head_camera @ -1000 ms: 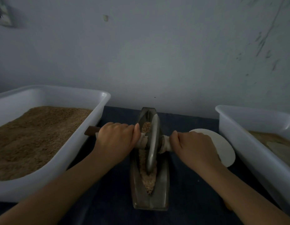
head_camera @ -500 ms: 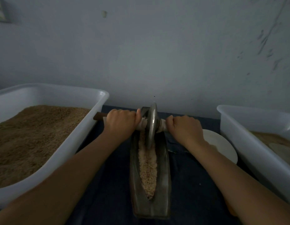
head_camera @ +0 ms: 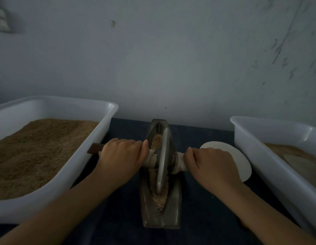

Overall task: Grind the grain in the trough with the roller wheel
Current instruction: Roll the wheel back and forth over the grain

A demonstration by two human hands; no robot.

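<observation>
Head view: the left hand (head_camera: pixel 122 157) and right hand (head_camera: pixel 212 165) each curl tightly around the axle handle (head_camera: pixel 95 148) on either side of the roller wheel (head_camera: pixel 163 161). The wheel stands upright in the metal trough (head_camera: pixel 176 200), on the grain (head_camera: pixel 159 200), about mid-length.

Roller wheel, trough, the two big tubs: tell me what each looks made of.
Roller wheel: dull grey metal, going by its faint sheen and thin hard rim.
Trough: also looks like metal, darker and matte, perhaps cast; the dim light leaves this open.
Left tub and right tub: white plastic, smooth and glossy, with rounded moulded rims that catch highlights.
</observation>
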